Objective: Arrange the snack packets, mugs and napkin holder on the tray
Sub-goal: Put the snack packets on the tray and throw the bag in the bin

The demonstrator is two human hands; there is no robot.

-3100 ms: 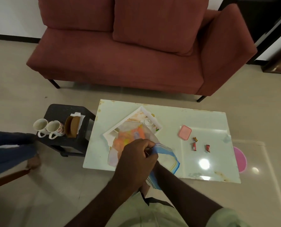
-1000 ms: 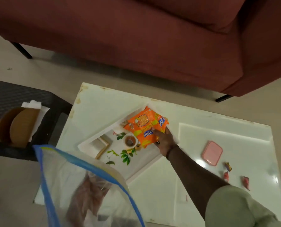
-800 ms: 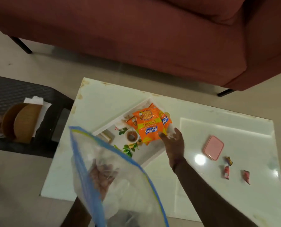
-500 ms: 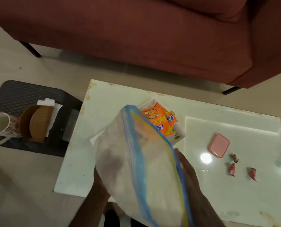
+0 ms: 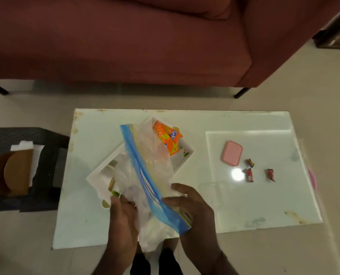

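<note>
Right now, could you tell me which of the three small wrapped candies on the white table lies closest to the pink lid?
The gold-brown wrapped candy, just right of the pink rectangular lid; the two red wrapped candies lie nearer the person.

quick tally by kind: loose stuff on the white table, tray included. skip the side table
Tray: 1
Orange snack packets: at least 2, overlapping and partly hidden by the bag
Clear zip bag, held in both hands: 1
Pink lid: 1
Small wrapped candies: 3
Total: at least 8
</note>
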